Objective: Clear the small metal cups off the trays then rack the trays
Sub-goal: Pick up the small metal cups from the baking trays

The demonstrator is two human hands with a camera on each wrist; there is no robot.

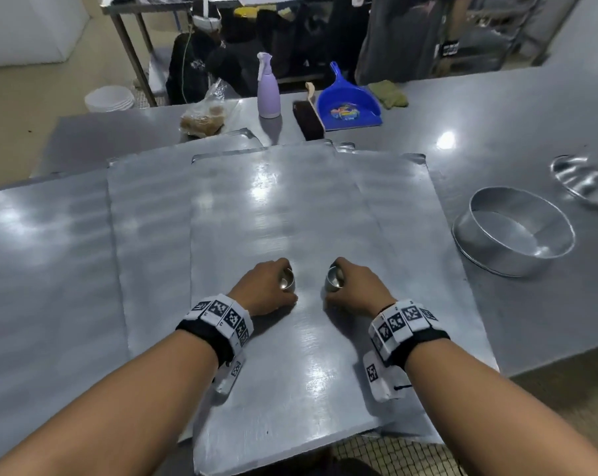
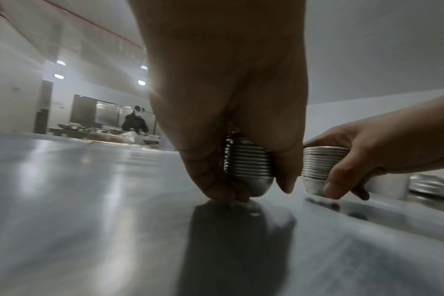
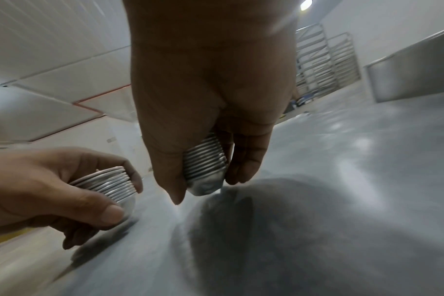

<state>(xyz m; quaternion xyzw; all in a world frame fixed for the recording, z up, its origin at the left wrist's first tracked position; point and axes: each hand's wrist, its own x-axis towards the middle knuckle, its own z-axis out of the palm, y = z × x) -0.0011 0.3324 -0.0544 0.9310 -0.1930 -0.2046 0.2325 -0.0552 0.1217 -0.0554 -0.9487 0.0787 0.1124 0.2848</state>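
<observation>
Stacks of small nested metal cups sit one in each hand above the top flat grey metal tray (image 1: 284, 207), which lies on other overlapping trays on the grey metal surface (image 1: 517, 108). The left hand (image 1: 265, 292) curls its fingers and thumb round the left stack of cups (image 2: 248, 166), whose rounded base is at or just above the tray. The right hand (image 1: 354, 290) grips the right stack of cups (image 3: 204, 168) the same way, just beside the left one but not touching it. To the right on the surface stands a round shallow metal cake tin (image 1: 512, 231). Farther back stand a lilac spray bottle (image 1: 268, 89) and a blue plastic dustpan (image 1: 349, 101).
</observation>
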